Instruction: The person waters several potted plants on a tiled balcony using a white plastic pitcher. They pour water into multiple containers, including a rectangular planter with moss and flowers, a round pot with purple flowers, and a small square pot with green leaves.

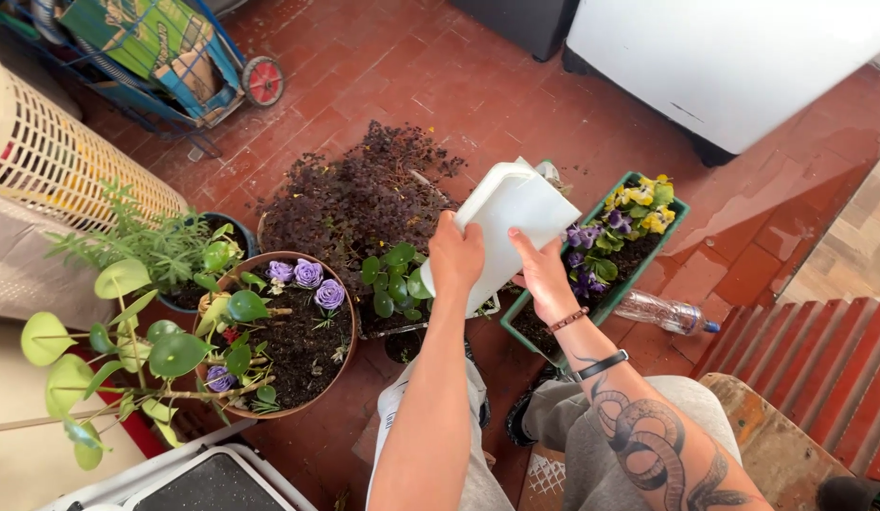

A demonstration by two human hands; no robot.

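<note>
Both your arms reach forward and down from the bottom of the view, and between them they hold a white jug [515, 213] tilted over the plants. Your left hand [456, 257] comes up along a bare, nearly straight forearm; its fingers are wrapped round the jug's lower end, knuckles toward you. Your right hand [544, 276] sits just beside it, palm against the jug's underside with the fingers curled up along its side, thumb toward the left hand. The right wrist carries a bead bracelet [568, 320] and a dark band [599, 365], and the forearm below them is tattooed.

The jug hangs above a small pot [392, 281] of round green leaves, between a dark purple plant [359, 199] behind it and a green trough [601, 255] of yellow and purple pansies on the right. Whether water is leaving the jug cannot be made out.

To the left stands a round brown pot [288, 331] with purple rosettes in dark soil. A clear plastic bottle [667, 312] lies on the red tile floor [383, 66] just beside the trough. Your knees, in grey trousers, show beneath the arms.
</note>
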